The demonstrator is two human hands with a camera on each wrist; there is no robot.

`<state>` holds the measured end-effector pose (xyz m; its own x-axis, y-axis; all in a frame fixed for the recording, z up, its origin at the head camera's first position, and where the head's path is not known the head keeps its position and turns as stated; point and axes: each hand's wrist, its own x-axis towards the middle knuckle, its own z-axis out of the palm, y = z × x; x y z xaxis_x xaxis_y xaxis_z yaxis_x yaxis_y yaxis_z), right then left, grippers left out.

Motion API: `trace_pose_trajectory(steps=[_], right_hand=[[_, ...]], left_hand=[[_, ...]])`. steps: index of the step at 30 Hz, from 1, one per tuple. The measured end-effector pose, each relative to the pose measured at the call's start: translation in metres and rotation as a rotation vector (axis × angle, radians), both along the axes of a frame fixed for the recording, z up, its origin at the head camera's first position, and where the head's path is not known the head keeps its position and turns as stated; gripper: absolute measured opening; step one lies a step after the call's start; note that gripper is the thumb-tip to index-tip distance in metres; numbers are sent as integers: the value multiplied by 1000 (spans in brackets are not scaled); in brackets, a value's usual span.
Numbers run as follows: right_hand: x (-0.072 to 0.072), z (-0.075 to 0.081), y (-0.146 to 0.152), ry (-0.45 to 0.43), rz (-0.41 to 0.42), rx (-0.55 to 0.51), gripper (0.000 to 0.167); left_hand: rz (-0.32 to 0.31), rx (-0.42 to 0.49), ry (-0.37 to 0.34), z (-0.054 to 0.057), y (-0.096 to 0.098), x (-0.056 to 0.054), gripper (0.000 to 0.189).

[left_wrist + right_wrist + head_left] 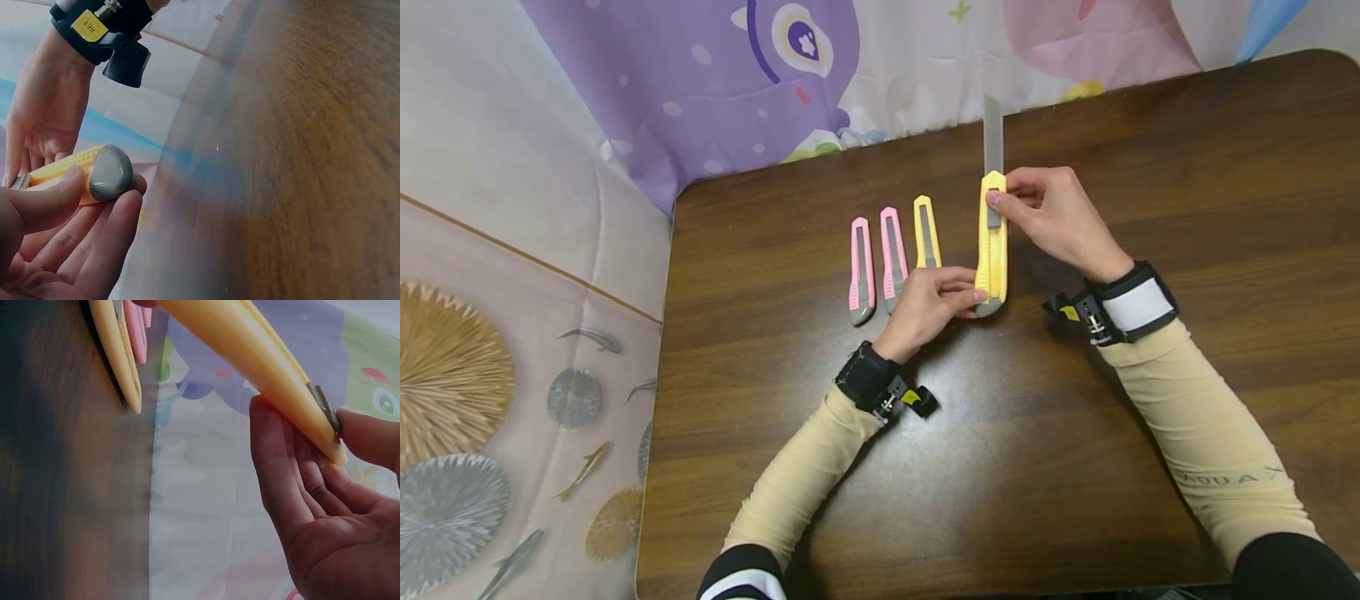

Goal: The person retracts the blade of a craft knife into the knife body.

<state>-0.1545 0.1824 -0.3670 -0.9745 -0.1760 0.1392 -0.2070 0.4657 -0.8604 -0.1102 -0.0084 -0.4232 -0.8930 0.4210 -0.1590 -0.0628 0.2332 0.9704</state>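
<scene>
A yellow box cutter (992, 258) is held above the table between both hands, its blade (993, 137) extended far out toward the back edge. My left hand (928, 302) grips its lower end, thumb on top, near the grey end cap (112, 174). With thumb and fingers, my right hand (1060, 218) pinches the upper part; the thumb presses on the dark slider (326, 411). Left of these lie a second yellow box cutter (927, 229), partly behind the left hand, and two pink box cutters (861, 271), (892, 250) in a row, blades retracted.
The brown wooden table (760, 400) reaches back to a printed curtain (700, 100). Another patterned cloth (572, 292) hangs along the left edge. Each wrist wears a black strap (1131, 304) with a small camera mount.
</scene>
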Motion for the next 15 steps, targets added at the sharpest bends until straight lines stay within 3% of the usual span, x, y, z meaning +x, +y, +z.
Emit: trace_pose_trajectory(steps=[15], right_hand=[[-2,-4,-4,-57,29,-61,26]], left_hand=[[29,38,4,0,0,0,27]])
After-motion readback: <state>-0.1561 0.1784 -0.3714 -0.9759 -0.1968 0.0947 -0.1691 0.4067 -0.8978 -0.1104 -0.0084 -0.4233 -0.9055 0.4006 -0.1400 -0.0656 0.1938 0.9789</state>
